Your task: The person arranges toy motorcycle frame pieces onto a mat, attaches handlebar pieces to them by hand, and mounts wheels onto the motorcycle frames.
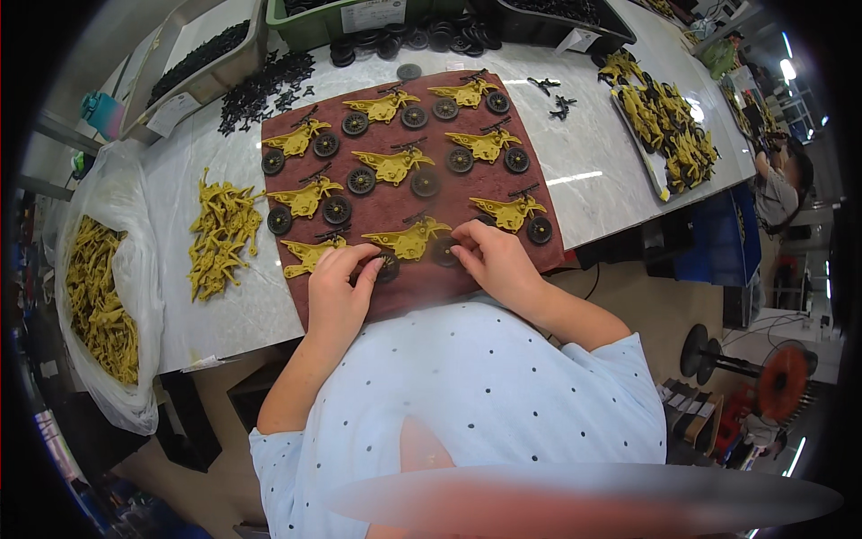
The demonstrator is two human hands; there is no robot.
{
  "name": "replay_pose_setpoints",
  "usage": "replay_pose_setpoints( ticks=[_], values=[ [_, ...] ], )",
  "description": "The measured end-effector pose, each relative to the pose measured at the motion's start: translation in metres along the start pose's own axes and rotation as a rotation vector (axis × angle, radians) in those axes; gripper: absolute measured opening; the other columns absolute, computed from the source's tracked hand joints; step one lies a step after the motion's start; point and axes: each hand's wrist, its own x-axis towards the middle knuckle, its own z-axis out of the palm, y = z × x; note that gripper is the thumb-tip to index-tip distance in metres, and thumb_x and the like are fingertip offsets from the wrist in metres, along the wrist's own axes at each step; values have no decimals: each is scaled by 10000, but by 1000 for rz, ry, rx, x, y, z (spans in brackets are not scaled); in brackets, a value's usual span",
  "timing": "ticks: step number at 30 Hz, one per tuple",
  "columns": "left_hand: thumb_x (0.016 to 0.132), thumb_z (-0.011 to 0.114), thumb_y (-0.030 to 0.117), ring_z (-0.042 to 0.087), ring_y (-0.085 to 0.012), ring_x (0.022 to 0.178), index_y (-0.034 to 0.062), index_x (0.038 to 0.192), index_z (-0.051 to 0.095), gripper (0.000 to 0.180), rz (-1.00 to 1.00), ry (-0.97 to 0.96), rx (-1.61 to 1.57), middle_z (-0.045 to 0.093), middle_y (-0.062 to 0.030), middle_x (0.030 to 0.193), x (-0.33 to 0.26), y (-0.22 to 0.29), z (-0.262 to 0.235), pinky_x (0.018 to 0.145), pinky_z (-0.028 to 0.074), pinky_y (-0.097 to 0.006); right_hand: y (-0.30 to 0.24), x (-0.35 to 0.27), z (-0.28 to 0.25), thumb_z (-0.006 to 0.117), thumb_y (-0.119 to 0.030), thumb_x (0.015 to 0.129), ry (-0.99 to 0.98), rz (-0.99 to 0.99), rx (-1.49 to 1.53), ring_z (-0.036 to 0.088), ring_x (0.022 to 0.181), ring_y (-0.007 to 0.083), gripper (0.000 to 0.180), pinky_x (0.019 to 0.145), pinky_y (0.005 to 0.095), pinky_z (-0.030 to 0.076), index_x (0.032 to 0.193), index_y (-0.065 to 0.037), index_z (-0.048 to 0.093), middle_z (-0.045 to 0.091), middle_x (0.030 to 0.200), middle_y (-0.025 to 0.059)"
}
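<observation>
- The maroon cloth (480, 184) could ruck up under a dragging wrist or sleeve, upsetting the rows of toy motorbikes laid on it.
- The yellow motorbike body (409, 241), low in the middle of the cloth between both hands, could tip or skew if one side is pressed harder.
- The left hand (337, 280) has thumb and fingers nearly together at the left wheel (388, 266); I cannot tell whether they pinch it. Its knuckles overlap the neighbouring bike, which a careless move might knock.
- The right hand (498, 265) is narrowly parted beside the right wheel (444, 251); its hold is unclear too. Uneven pressure could leave that wheel crooked.
- The room: a pale floor (628, 287), with a seated co-worker (777, 189) at the far right.
- The table (593, 207) is white, marbled and glossy.
- At left, a clear plastic bag (144, 220) bulges with yellow parts.
- Along the top stand a grey bin (256, 45), a green bin (310, 34) and a black bin (620, 36).
- Upper right, a heap of yellow bikes (664, 126) fills a tray.
- Upper left, small black pieces (265, 90) lie loose.
</observation>
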Motion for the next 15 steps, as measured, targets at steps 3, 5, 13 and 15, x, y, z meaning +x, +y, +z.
replay_pose_setpoints(
  ticks=[3, 5, 13, 15],
  values=[
    [771, 667, 38, 564, -270, 775, 9, 912, 644, 146, -55, 33, 32, 641, -106, 839, 1, 1, 1, 704, 455, -347, 1, -3, 5, 610, -77, 849, 103, -129, -217, 613, 763, 258, 224, 690, 348, 500, 1056, -14, 552, 624, 883, 135],
    [770, 665, 36, 561, -272, 783, 11, 915, 646, 149, -6, 22, 60, 638, -105, 835, 1, -1, 4, 707, 452, -349, -7, -4, 5, 603, -76, 846, 80, -100, -194, 601, 775, 271, 237, 696, 361, 493, 1069, -18, 546, 609, 888, 133],
    [763, 666, 35, 542, -275, 839, 20, 940, 651, 178, 78, -30, 292, 614, -91, 866, -4, -2, 6, 762, 440, -356, -6, -5, 3, 590, -75, 850, 66, -102, -187, 584, 786, 281, 273, 685, 374, 485, 1113, -35, 529, 560, 873, 129],
    [728, 699, 50, 533, -269, 878, 20, 965, 646, 245, 134, 58, 337, 599, -77, 943, -5, 4, 4, 791, 432, -368, -9, -6, 2, 595, -75, 848, 87, -136, -199, 581, 777, 287, 288, 679, 367, 486, 1128, -48, 530, 544, 878, 128]
  ],
)
